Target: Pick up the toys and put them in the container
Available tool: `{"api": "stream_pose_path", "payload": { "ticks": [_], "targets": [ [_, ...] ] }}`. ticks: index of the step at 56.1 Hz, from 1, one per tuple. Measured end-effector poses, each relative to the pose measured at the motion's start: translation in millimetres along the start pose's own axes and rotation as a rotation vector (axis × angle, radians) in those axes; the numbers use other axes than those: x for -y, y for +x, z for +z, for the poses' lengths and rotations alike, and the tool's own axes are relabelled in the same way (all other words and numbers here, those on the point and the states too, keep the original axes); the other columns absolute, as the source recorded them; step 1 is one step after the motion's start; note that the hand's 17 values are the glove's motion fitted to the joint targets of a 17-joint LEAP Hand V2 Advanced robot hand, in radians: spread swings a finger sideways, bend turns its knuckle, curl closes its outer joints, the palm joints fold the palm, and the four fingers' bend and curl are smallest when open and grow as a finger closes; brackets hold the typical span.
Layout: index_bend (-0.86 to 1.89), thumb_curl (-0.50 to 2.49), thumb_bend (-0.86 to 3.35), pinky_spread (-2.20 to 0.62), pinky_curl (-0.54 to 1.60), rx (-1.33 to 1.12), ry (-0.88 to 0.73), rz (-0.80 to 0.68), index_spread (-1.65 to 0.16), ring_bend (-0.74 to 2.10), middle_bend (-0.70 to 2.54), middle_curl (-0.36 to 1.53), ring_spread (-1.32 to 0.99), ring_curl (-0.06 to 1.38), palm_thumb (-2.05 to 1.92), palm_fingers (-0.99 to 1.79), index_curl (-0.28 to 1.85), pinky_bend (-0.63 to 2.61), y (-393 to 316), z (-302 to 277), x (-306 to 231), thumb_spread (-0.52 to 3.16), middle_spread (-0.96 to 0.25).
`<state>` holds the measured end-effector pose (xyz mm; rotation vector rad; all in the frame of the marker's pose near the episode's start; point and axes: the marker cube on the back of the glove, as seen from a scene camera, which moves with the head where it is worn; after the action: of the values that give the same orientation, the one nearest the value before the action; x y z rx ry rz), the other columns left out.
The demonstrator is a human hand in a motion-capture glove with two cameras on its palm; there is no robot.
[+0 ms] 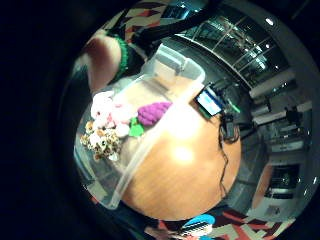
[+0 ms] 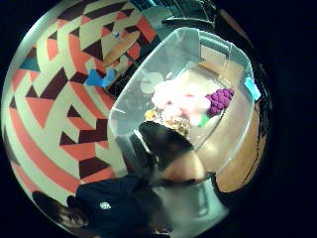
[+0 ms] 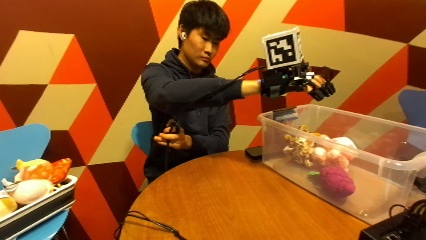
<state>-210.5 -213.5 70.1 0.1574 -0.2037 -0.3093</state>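
Right hand (image 3: 318, 86) held high above the box (image 3: 286, 150), fingers loosely curled, holding nothing. Three toys in the box near its back wall: purple toy (image 3: 335, 181), pink toy (image 3: 336, 151), spotted toy (image 3: 299, 146). Probably just released.

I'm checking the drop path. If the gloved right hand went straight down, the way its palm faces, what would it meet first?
Probably the soft toys: the gloved right hand hovers above the clear container, and its palm views look onto the pink-white plush and purple grape toy. Depth is uncertain.
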Motion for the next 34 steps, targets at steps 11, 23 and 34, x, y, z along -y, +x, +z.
{"api": "stream_pose_path", "payload": {
  "ticks": [11,23,34],
  "targets": [
    [0.32,0.45,-0.06,-0.03,0.45,-0.057,0.012,0.106,-0.28,0.86,0.65,0.55,-0.24,0.45,-0.06,0.07,0.77,0.93,54,-22,-36,1.16,-0.1],
    [0.33,0.36,-0.04,-0.01,0.41,-0.097,-0.015,0.177,-0.28,0.81,0.63,0.53,-0.23,0.43,-0.05,0.13,0.74,0.87,98,-35,-86,1.2,-0.1],
    [0.35,0.32,-0.04,-0.01,0.38,-0.125,-0.018,0.201,-0.27,0.76,0.61,0.52,-0.23,0.41,-0.05,0.17,0.72,0.82,126,-45,-131,1.22,-0.1]
  ]
}}
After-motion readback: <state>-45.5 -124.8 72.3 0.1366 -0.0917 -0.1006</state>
